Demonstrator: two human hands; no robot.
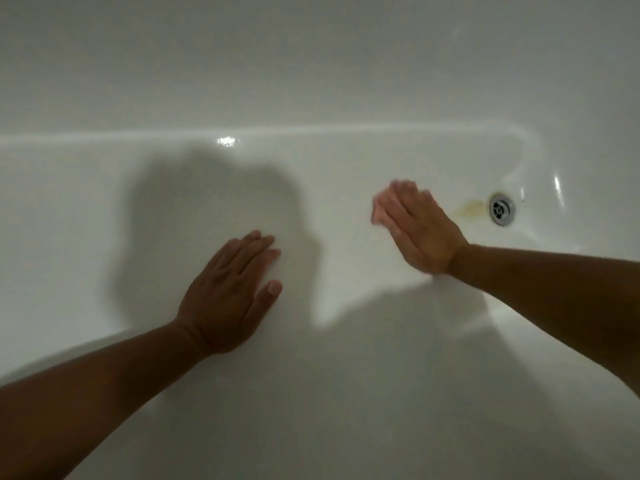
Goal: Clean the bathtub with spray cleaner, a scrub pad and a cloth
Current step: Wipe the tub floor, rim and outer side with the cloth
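I look down into a white bathtub (104,209). My left hand (230,292) lies flat on the tub floor near the middle, fingers straight and together, holding nothing. My right hand (419,230) lies flat farther right, fingers straight, pressing a small pinkish pad or cloth (379,211) against the tub floor. Only the pad's edge shows past the fingertips, and it is blurred. No spray bottle is in view.
A chrome drain (501,208) sits at the right end of the tub, with a yellowish stain (471,208) just left of it. The far tub wall (311,64) rises behind. My head's shadow falls on the tub floor at the left.
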